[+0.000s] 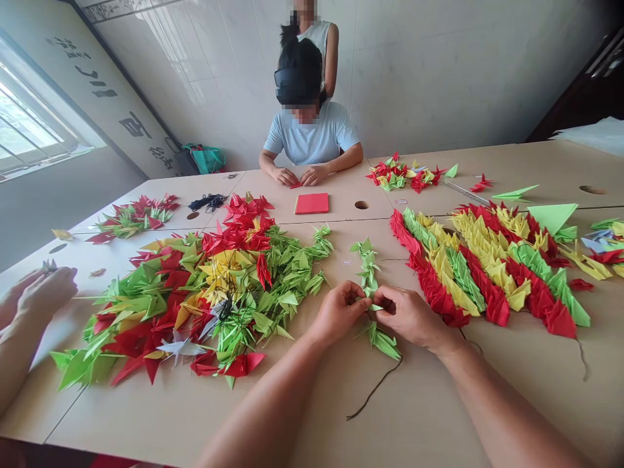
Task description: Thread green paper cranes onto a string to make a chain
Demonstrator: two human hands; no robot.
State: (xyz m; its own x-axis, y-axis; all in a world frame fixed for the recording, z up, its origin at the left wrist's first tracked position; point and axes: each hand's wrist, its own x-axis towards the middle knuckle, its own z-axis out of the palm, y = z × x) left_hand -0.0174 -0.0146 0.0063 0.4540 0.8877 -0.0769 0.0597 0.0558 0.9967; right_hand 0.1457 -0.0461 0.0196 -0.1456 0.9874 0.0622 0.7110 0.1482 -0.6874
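Note:
A string of green folded paper cranes [367, 260] runs up and down the table in front of me, with a dark cord [375, 388] trailing from its lower end. My left hand [342, 305] pinches the string's middle from the left side. From the right, my right hand [409, 315] closes its fingers on the same string, close beside the left fingertips. A green crane piece [376, 307] shows between the two hands. Below them more green cranes [383, 341] lie on the tabletop. Fingers partly cover the spot where the hands meet.
Left of my hands lies a large pile of red, green and yellow cranes [166, 299]. Strung rows of cranes [458, 260] lie right. A person [312, 130] folds red paper opposite, near a red paper stack [312, 203]. Another person's hands [46, 289] are at far left.

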